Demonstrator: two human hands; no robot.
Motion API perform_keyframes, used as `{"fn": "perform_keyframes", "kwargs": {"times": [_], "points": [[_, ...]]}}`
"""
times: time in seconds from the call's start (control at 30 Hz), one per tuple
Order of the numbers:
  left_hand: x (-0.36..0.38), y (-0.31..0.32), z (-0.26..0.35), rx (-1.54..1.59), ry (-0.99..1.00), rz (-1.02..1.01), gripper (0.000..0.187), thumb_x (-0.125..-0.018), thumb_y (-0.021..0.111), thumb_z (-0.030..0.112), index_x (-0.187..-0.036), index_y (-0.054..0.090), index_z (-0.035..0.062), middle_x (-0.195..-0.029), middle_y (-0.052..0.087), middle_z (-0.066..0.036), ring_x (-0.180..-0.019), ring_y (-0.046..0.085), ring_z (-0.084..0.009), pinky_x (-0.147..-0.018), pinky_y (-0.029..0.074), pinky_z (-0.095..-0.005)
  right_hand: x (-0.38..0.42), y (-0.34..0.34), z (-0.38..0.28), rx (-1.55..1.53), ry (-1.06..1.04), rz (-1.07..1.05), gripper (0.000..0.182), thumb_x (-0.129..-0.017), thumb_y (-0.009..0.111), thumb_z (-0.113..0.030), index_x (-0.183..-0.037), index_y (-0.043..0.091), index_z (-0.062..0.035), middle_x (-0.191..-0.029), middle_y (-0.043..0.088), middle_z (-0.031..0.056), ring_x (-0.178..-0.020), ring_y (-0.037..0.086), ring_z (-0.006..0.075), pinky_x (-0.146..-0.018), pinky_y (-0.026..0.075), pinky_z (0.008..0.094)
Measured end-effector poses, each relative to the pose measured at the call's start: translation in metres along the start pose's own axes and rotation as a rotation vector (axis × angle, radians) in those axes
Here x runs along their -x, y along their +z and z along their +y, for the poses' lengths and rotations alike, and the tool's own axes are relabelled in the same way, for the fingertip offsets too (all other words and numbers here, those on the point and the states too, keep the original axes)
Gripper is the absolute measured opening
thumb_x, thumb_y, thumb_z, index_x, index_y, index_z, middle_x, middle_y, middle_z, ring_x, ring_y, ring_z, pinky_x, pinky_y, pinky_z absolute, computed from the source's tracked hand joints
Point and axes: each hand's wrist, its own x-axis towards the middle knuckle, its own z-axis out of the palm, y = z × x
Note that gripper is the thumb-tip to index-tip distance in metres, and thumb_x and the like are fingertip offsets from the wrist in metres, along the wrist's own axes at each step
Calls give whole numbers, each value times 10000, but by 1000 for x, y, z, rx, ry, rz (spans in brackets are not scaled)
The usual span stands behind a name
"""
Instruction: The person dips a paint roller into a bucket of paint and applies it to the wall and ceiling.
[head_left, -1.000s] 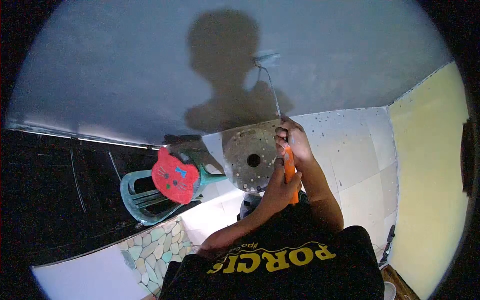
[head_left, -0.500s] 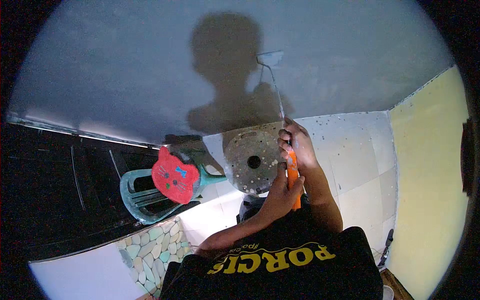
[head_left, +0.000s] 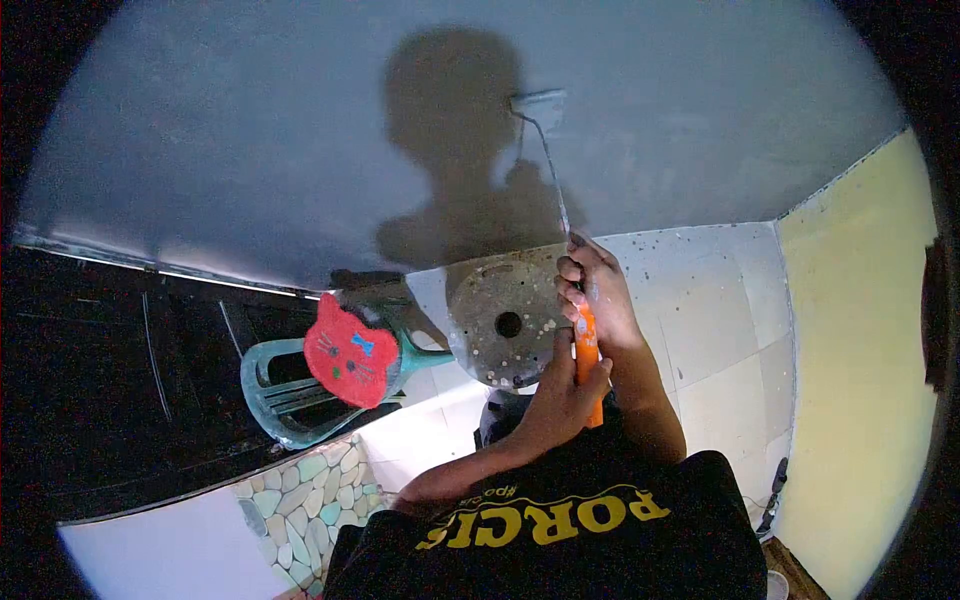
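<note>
A paint roller (head_left: 540,98) with a thin metal rod and an orange handle (head_left: 587,350) reaches up to the grey wall (head_left: 700,110). Its head lies against the wall beside the shadow of a head and shoulders. My right hand (head_left: 598,285) is wrapped round the upper part of the handle, near the rod. Lower down, my left hand (head_left: 572,385) grips the same orange handle near its end. Just left of the hands is a round, paint-spotted surface (head_left: 500,345) with a dark hole in its middle.
A green plastic chair (head_left: 262,400) with a red cat-shaped mat (head_left: 345,350) stands at the left, by dark panels (head_left: 110,370). Pale tiles (head_left: 700,310) lie below the grey wall. A yellow wall (head_left: 860,350) rises at the right. Pebble-patterned flooring (head_left: 305,510) shows at the lower left.
The roller head has moved slightly up the wall. Both hands still hold the handle, and the left one has shifted very little.
</note>
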Motion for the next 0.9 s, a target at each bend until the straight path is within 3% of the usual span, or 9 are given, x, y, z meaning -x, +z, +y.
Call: {"fn": "perform_keyframes", "kwargs": {"times": [0.2, 0.47, 0.8, 0.87, 0.9], "points": [[2, 4, -8, 78, -21, 5, 420, -948, 509, 134, -1291, 288, 34, -889, 504, -61, -695, 544, -120, -612, 480, -271, 4, 3, -2, 35, -14, 1, 53, -930, 440, -137, -941, 477, -100, -625, 357, -30, -421, 338, 68, -310, 328, 223], [4, 0, -8, -59, 62, -27, 419, -946, 473, 105, -1297, 261, 18, -879, 502, -73, -690, 540, -129, -603, 468, -273, 12, 9, -6, 83, -4, 15, 240, -951, 426, -143, -1168, 528, -124, -615, 346, -44, -416, 320, 66, -323, 275, 217], [-4, 3, -29, -93, 70, 9, 417, -960, 479, 131, -1299, 264, 19, -818, 503, -57, -698, 548, -138, -609, 466, -285, -4, -17, 12, 144, -25, -14, 341, -945, 418, -161, -1273, 499, -121, -609, 350, -37, -411, 330, 77, -325, 308, 242], [-10, 0, -34, -48, -18, -39, 446, -940, 510, 159, -1240, 263, -60, -862, 532, -183, -712, 595, -257, -629, 486, -366, -14, -29, 20, 102, 0, 6, 384, -943, 417, -155, -1322, 476, -124, -610, 357, -30, -403, 333, 83, -319, 315, 252], [-9, 1, -38, -50, -15, -41, 446, -940, 510, 159, -1240, 263, -60, -862, 532, -183, -712, 595, -257, -629, 486, -366, -15, -31, 21, 102, -3, 5, 384, -943, 417, -155, -1322, 476, -124, -610, 357, -30, -403, 333, 83, -319, 315, 252]]}}
